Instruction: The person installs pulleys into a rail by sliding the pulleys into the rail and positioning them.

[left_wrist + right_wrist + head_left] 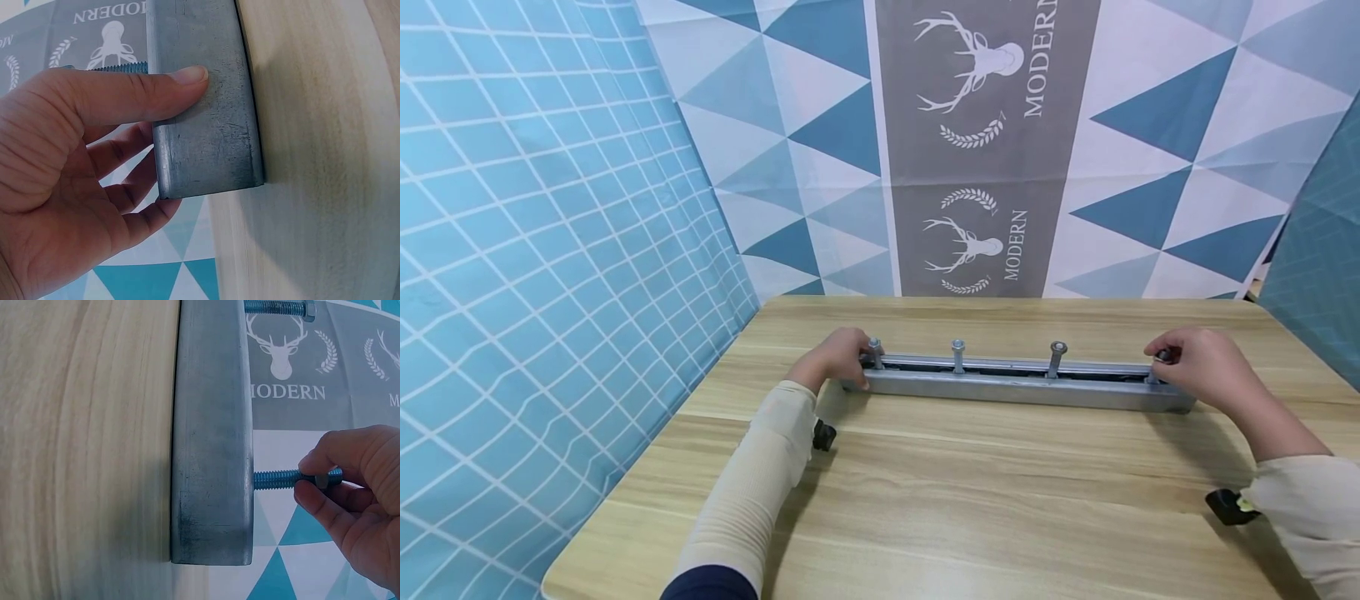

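A long grey metal channel point(1007, 387) lies across the table, slotted along its top, with several threaded bolts standing upright from it. My left hand point(842, 354) grips its left end; in the left wrist view the thumb point(187, 76) presses the outer face and the other fingers go behind. Beside that hand rises the leftmost bolt point(876, 354). At the opposite end my right hand point(1210, 367) pinches a hex nut point(322, 481) between thumb and forefinger, near the top of the rightmost bolt point(275, 480). Two bolts between the hands, one left of middle point(958, 357) and one right point(1056, 360), carry hex pieces on top.
The wood-grain table point(970, 500) extends in front of the channel. Behind it hangs a patterned cloth point(827, 150), with a blue checked cloth point(512, 250) on the left. Black wrist devices, left point(823, 435) and right point(1231, 507), hang under the forearms.
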Demonstrator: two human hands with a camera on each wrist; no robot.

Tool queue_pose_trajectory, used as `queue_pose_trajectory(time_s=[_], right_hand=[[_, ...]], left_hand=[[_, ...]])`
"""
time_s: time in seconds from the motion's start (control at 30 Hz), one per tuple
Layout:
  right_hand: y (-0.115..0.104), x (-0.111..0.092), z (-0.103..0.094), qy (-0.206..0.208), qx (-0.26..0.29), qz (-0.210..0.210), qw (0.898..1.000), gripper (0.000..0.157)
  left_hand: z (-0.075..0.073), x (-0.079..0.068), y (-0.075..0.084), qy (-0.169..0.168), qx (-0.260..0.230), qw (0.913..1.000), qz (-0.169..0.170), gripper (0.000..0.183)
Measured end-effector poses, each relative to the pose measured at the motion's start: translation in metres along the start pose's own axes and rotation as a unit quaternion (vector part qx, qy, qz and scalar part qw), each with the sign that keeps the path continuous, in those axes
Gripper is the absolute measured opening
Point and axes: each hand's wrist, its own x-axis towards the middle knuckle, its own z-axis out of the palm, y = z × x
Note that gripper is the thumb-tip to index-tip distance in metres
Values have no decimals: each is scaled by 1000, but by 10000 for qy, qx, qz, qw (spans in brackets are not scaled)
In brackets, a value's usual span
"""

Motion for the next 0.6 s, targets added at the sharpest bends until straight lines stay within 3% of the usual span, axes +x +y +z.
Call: queue_pose_trajectory(time_s=[0.37, 0.6], right_hand=[[0, -3, -1, -50, -50, -41, 10000, 18], [-3, -5, -5, -353, -232, -301, 9987, 22]], left_hand=[[1, 2, 0, 31, 82, 9999, 97, 50], [1, -4, 0, -44, 201, 9995, 229, 46]])
